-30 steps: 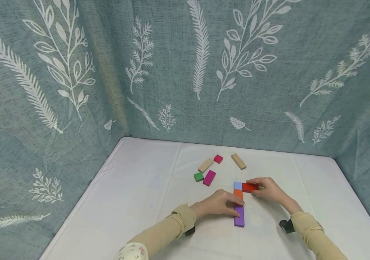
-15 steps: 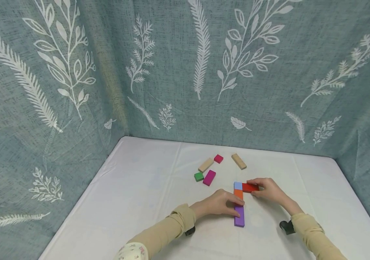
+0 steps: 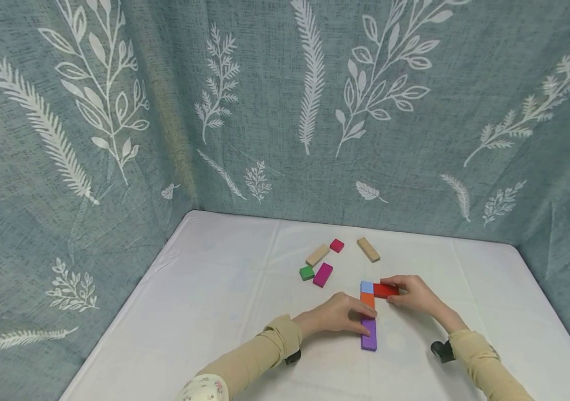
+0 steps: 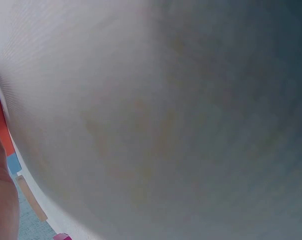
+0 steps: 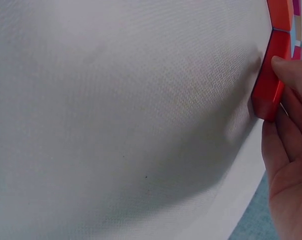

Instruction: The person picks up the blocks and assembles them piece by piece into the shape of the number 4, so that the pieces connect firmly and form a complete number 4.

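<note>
On the white table, a light blue block (image 3: 367, 287), an orange block (image 3: 367, 301) and a purple block (image 3: 368, 341) lie end to end in a row. My left hand (image 3: 337, 313) reaches across this row from the left. Its thumb and fingers grip the purple block near the orange one, covering part of both. My right hand (image 3: 415, 292) holds a red block (image 3: 384, 290) whose left end meets the top of the row. In the right wrist view, the thumb lies on the red block (image 5: 272, 75), with fingers along its far side.
Behind the row lie a magenta block (image 3: 322, 275), a green block (image 3: 307, 273), a small crimson block (image 3: 337, 245) and two plain wooden blocks, one left (image 3: 317, 255) and one right (image 3: 368, 249). A patterned blue-green curtain (image 3: 275, 111) stands along the table's back and sides.
</note>
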{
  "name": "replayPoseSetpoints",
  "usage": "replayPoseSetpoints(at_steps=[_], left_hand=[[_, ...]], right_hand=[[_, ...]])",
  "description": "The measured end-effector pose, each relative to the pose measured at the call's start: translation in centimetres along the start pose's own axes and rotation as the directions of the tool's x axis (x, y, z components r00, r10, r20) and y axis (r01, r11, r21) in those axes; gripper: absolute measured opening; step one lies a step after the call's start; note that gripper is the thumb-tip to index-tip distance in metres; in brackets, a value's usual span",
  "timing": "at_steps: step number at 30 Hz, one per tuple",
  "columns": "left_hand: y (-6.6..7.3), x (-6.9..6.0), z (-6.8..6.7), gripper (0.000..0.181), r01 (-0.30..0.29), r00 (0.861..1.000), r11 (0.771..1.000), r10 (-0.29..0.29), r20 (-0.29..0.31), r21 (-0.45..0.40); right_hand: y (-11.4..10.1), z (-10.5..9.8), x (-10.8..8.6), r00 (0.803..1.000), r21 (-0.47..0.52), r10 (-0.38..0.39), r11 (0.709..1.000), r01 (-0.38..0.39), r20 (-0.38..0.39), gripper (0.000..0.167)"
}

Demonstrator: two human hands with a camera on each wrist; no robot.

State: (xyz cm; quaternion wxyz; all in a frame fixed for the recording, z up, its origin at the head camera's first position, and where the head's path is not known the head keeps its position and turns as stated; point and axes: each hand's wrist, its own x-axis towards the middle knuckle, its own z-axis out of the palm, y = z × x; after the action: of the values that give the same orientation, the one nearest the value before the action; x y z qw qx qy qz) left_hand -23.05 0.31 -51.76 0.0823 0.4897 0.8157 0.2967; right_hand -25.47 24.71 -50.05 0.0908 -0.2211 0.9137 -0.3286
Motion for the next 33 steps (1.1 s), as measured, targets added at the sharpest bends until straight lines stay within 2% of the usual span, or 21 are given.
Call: replayPoseSetpoints(at_steps=[10,17,25,33], left_hand=[[0.0,0.0,-0.1,0.041,-0.003,1.000,1.000,0.003,-0.005,0.003],[0.1,0.0,0.0,0.040,0.026,1.000,1.000,-0.026,0.014,-0.013],[0.2,0.0,-0.2,0.040,0.041,0.999,0.999,-0.041,0.014,-0.028],[0.2,0.0,-0.2,0.040,0.018,1.000,1.000,-0.018,0.003,-0.006]], right_hand=[[-0.3,0.0,0.1,1.000,0.006,0.020,1.000,-0.020,-0.017,0.038],[-0.8,-0.6,0.5,0.999,0.004,0.007,1.000,-0.007,-0.047,0.037],[-1.2,-1.7,1.9,0.994,-0.018,0.017,1.000,-0.019,-0.110,0.038],[-0.9,-2.4,3.6,0.988,-0.058,0.061,0.996,-0.070,-0.141,0.039]])
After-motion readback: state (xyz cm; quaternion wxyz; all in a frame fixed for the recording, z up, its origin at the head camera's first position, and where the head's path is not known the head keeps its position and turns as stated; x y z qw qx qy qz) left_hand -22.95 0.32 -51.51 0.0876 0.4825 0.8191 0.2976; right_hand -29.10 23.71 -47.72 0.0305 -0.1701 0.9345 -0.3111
